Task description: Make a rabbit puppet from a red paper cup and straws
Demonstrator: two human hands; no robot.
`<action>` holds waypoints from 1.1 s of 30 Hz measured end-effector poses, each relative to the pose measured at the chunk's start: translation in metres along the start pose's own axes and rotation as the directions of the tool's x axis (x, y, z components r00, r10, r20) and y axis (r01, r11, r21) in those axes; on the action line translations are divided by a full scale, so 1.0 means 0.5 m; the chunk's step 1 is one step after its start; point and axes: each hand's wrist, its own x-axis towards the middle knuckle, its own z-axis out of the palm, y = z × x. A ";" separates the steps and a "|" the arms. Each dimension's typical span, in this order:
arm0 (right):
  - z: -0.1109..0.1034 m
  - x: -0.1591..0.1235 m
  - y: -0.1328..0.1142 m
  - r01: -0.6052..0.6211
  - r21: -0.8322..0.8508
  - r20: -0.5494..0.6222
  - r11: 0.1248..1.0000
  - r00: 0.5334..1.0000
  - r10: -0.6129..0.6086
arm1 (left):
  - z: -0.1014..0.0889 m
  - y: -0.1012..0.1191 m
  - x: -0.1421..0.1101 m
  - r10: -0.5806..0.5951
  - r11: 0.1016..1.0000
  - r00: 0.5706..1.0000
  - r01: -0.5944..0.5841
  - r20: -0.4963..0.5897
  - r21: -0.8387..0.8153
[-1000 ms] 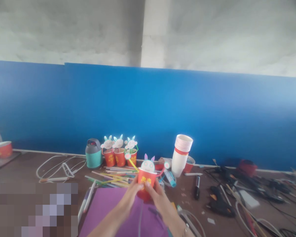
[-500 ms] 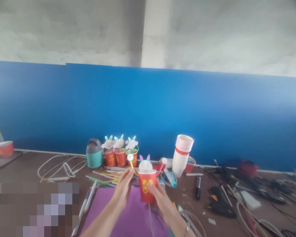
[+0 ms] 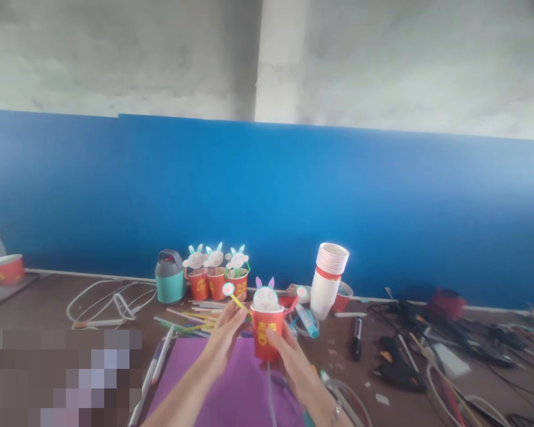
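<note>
A red paper cup [image 3: 267,339] with yellow characters is held upright by my right hand [image 3: 296,360], thumb across its front. A paper rabbit head [image 3: 266,298] with purple ears rises from the cup's rim. From the cup's left side a yellow straw [image 3: 237,301] slants outward, tipped with a white disc bearing a heart [image 3: 228,289]. My left hand [image 3: 226,336] has its fingers closed around that straw, partly hiding it. On the right, a red straw [image 3: 292,305] ends in a similar disc [image 3: 301,292]. A clear strip [image 3: 270,391] hangs below the cup.
A purple sheet [image 3: 196,367] lies beneath my hands. Behind are loose straws [image 3: 191,323], several rabbit-topped cups [image 3: 217,284], a teal canister [image 3: 169,286] and stacked paper cups [image 3: 327,284]. A black marker [image 3: 357,339], glue gun [image 3: 398,367] and cables lie to the right.
The yellow straw has tilted further outward, carrying its disc left and lower. The cup has shifted slightly right, and the right disc sits a little farther out.
</note>
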 end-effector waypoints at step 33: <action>0.011 -0.025 -0.002 -0.140 -0.557 0.169 0.819 0.946 0.277 | 0.009 0.005 -0.006 -0.021 1.000 0.993 0.024 -0.116 0.020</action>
